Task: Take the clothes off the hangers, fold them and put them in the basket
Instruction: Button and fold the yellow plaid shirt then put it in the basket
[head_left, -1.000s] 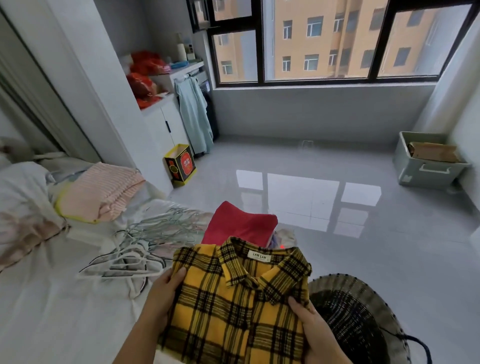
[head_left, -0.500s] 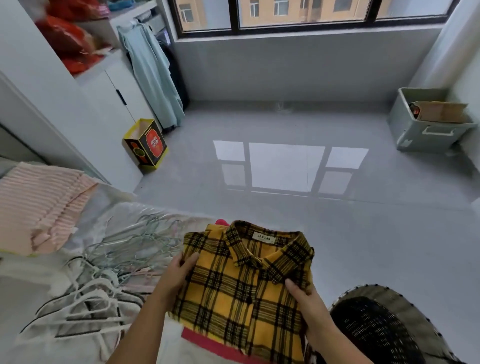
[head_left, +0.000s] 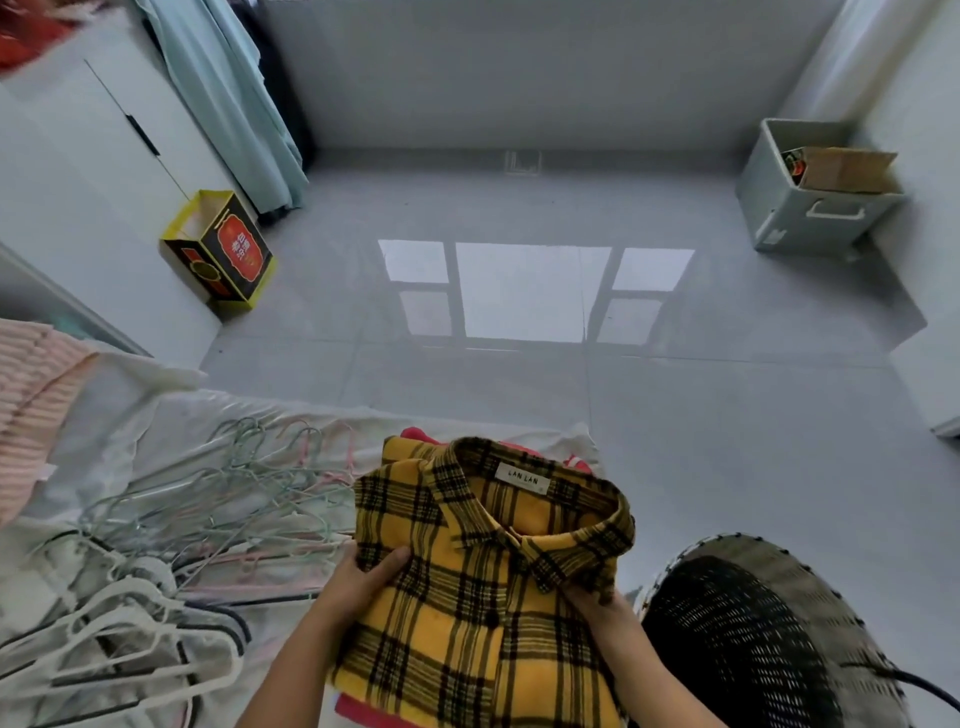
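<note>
Two bare forearms, bare left hand, bare right hand

- "LAN LAN" is printed in dark letters on the white neck label sewn inside the collar of the yellow plaid shirt.
- The red panel on the yellow-and-black box carries characters too small to read.

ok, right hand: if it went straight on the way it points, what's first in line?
The yellow plaid shirt it holds: the right hand points up and left, fingers hidden under the collar. Past that, probably the red garment beneath, though depth is unclear.
</note>
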